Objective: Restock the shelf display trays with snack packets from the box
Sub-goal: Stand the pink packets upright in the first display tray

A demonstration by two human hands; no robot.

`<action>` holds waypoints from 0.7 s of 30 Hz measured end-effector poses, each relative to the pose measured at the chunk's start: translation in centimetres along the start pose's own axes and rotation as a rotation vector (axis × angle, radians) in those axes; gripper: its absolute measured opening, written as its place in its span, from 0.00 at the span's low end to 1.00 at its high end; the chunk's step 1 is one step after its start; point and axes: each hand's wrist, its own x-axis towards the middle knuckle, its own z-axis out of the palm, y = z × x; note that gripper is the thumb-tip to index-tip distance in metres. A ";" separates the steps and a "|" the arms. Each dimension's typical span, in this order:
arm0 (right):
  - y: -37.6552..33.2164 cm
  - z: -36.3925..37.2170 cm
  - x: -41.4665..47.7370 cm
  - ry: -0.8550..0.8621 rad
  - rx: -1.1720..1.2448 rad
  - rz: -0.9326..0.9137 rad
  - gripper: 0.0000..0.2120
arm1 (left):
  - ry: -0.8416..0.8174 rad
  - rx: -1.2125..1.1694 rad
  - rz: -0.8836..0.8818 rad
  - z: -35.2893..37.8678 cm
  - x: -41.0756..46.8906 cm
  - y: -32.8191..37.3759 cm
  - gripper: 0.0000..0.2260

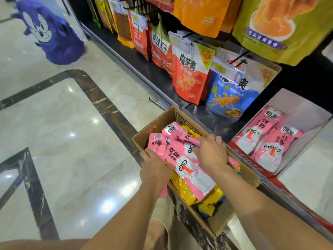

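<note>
Two hands, both in one cardboard box [149, 137]. Your left hand [155, 168] clasps the left edge of a fanned bundle of pink packets [189, 171], fingers curled under it. About five faces show, but the exact count isn't readable. Your right hand [213, 153] lies palm-down on the same bundle, just right of the left grip, with fingers bent onto the top packets. I cannot tell whether it pinches one or only presses. Yellow packets [183, 193] are heaped under the bundle, below both hands, too jumbled to count. Right of your right hand, past the box wall, is one white display tray [306, 112] holding two tray packets [255, 135] side by side, face up. Beyond your hands hang one red bag [187, 78] and one blue bag [228, 95].
</note>
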 end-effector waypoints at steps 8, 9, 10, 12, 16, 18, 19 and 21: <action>1.7 -2.2 -2.3 0.082 0.132 -0.051 0.14 | -0.029 -0.119 0.012 -3.8 0.2 0.2 0.39; 2.0 -2.8 -2.6 0.093 0.208 -0.032 0.14 | -0.065 -0.189 0.004 -4.1 0.2 0.2 0.39; 2.4 -3.5 -2.9 0.097 0.296 -0.001 0.15 | -0.097 -0.292 -0.007 -4.6 0.0 0.3 0.39; 3.3 -4.6 -3.7 0.082 0.514 0.083 0.15 | -0.218 -0.640 -0.088 -5.5 -0.6 0.9 0.36; 5.8 -6.3 -5.7 0.081 0.897 0.243 0.10 | -0.470 -1.034 -0.015 -7.7 -3.7 3.6 0.08; 7.2 -7.2 -6.9 0.101 0.980 0.280 0.09 | -0.531 -1.082 -0.018 -8.2 -4.2 4.9 0.12; 8.0 -7.6 -7.6 0.106 1.014 0.291 0.08 | -0.538 -1.123 -0.012 -7.9 -4.1 5.4 0.18; 9.7 -8.3 -8.9 0.114 1.058 0.320 0.05 | -0.601 -1.187 0.010 -7.7 -4.7 6.5 0.20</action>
